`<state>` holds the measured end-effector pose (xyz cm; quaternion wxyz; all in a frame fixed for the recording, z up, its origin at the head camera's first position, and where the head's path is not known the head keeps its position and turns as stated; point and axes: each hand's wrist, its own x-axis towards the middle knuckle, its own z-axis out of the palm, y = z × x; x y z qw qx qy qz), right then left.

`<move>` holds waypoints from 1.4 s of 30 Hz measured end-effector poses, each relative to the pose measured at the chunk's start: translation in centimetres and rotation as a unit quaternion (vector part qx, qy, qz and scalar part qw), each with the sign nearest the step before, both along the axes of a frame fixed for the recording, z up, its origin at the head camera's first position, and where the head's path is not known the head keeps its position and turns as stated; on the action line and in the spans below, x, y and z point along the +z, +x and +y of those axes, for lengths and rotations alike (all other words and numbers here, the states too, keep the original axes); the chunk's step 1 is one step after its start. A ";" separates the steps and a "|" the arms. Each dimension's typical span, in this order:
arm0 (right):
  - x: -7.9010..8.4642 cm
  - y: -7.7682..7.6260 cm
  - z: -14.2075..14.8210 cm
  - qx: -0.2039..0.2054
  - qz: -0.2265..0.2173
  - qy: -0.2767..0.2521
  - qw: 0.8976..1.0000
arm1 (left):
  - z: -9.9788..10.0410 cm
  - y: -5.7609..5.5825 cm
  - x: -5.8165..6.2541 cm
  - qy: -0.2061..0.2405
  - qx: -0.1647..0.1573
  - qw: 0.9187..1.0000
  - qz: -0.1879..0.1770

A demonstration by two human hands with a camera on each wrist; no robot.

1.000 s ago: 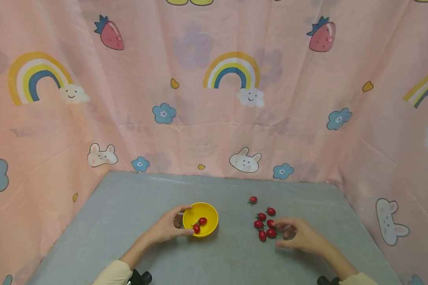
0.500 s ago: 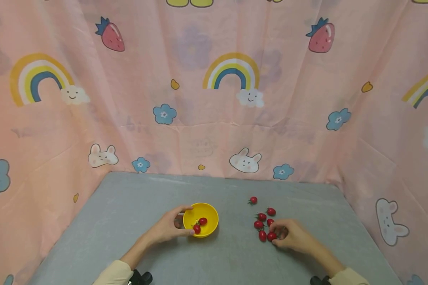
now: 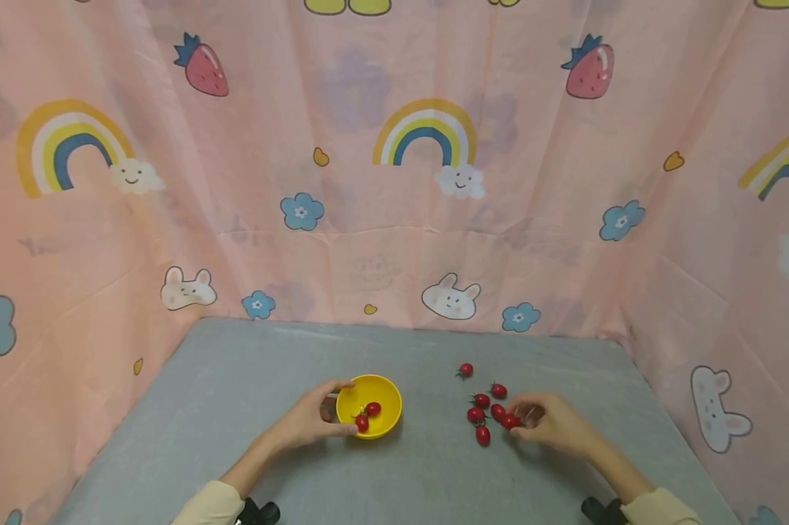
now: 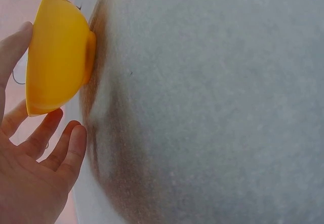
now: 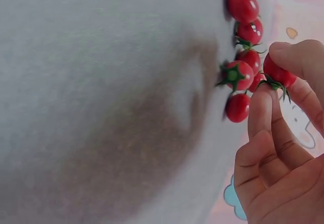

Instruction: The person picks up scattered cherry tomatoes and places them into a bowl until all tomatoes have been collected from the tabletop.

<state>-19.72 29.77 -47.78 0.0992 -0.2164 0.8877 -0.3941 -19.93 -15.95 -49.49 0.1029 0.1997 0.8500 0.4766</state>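
A small yellow bowl [image 3: 383,390] stands on the grey tabletop with two red cherry tomatoes [image 3: 372,409] inside, green stalks still on. My left hand [image 3: 305,418] grips it from the left, thumb on the near rim and a finger on the far rim; the left wrist view shows the bowl's outer wall [image 4: 58,51] beside the fingers. Between the thumb and fingers of my right hand [image 3: 555,424] is a cherry tomato [image 5: 279,73], pinched with its green stalk end facing the fingers. It appears raised off the table in the right wrist view, beside several loose cherry tomatoes [image 5: 243,6].
The loose tomatoes [image 3: 480,401] lie in a cluster right of the bowl, one single tomato [image 3: 465,370] farther back. A pink printed curtain [image 3: 348,255] hangs behind the grey table [image 3: 421,474] and along both sides.
My right hand has closed its thumb and fingers on a tomato from the cluster's near right and drawn it slightly up and right. The left hand and bowl have stayed put.
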 end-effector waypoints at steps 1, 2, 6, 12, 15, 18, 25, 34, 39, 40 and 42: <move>0.1 -0.1 -0.1 -0.001 0.001 0.002 1.000 | 0.0 0.0 0.0 -0.001 0.001 1.000 -0.001; 0.3 -0.1 -0.2 -0.001 0.003 0.003 1.000 | -0.1 0.0 -0.1 -0.004 0.002 1.000 -0.001; 0.7 -0.3 -0.9 0.002 0.012 -0.006 1.000 | -0.2 -0.2 -0.4 -0.011 0.004 1.000 -0.002; 1.2 -0.8 -2.7 -0.001 0.021 -0.004 1.000 | -0.4 -0.3 -0.5 -0.009 0.001 1.000 -0.003; 1.3 -1.1 -3.6 -0.004 0.023 -0.002 1.000 | -0.4 -0.2 -0.4 -0.008 0.000 1.000 -0.004; 1.3 -1.4 -4.7 -0.005 0.019 -0.005 1.000 | -0.3 -0.2 -0.3 -0.008 0.000 1.000 -0.003; 1.4 -2.4 -7.1 0.001 0.024 -0.016 1.000 | -0.2 -0.1 -0.3 -0.006 0.003 1.000 -0.001; 1.9 -3.0 -10.1 0.004 0.028 -0.014 0.999 | -0.2 0.1 -0.2 -0.002 0.006 1.000 -0.002; 2.4 -3.2 -11.5 0.004 0.020 -0.021 1.000 | -0.1 0.0 -0.3 -0.007 0.008 1.000 -0.002; 2.4 -3.2 -11.8 0.006 0.024 -0.020 0.999 | -0.1 0.0 -0.3 -0.007 0.008 1.000 -0.001; 2.5 -3.3 -12.3 0.010 0.035 -0.019 0.999 | -0.1 0.0 -0.3 -0.007 0.008 1.000 -0.001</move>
